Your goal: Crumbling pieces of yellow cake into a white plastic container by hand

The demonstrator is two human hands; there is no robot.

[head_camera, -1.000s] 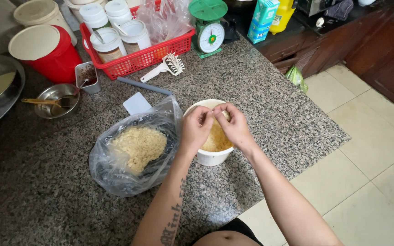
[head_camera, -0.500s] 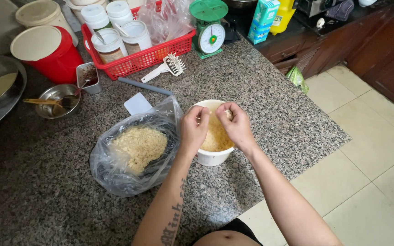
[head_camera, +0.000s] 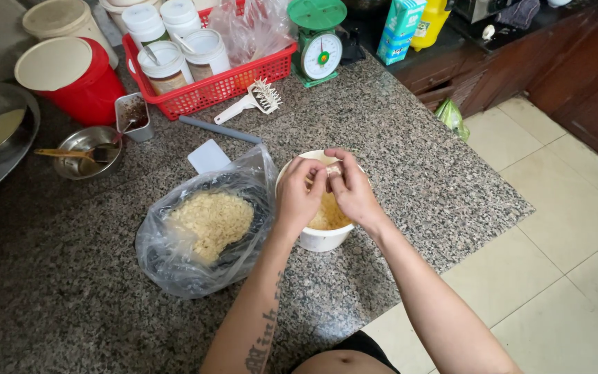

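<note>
A clear plastic bag [head_camera: 202,228] of pale crumbly flakes sits on the granite counter [head_camera: 410,159], at about nine o'clock from the white bowl and touching it. At twelve o'clock, a crumpled clear bag [head_camera: 250,28] lies in the red basket [head_camera: 230,83], beside white-lidded jars [head_camera: 174,59] with pale labels. At one o'clock stand a blue-green carton [head_camera: 399,28] and a yellow bottle [head_camera: 429,21], side by side. The green scale's round white dial [head_camera: 321,57] faces the viewer. A small green bag [head_camera: 451,118] hangs off the counter's edge at two o'clock.
</note>
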